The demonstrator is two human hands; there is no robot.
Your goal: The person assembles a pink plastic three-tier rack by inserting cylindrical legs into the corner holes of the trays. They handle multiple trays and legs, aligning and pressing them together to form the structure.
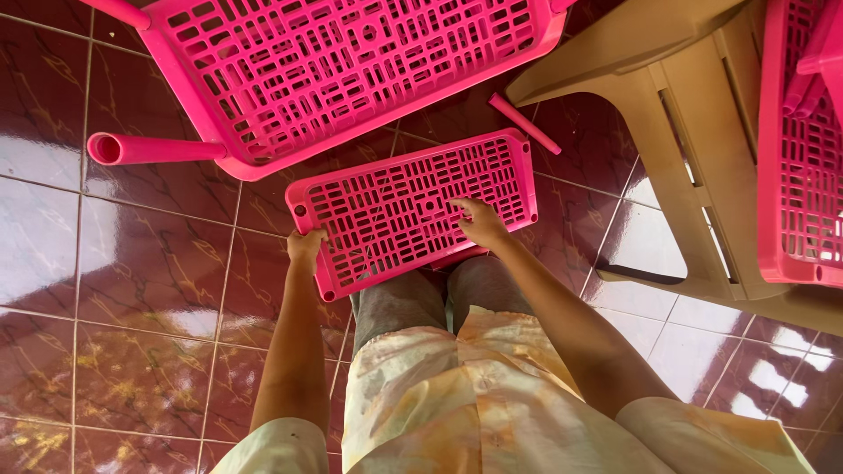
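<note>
Hands (pixel 306 247) (pixel 479 220) gripping pink slatted tray (pixel 413 211), nothing inside.

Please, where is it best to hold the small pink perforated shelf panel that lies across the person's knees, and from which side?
Probably by its two short ends, one hand from each side. The pink shelf panel is long, flat and tilted, so a wide hold should keep it level. The left hand already grips the left end rim; the right hand rests on the grid near the right end, and could likely move out to that rim.

I see the small slotted shelf panel (pixel 413 211) over my knees, a larger shelf panel (pixel 351 61) beyond it, a loose tube (pixel 524 123) between them, a plastic stool (pixel 694 149) right.
</note>
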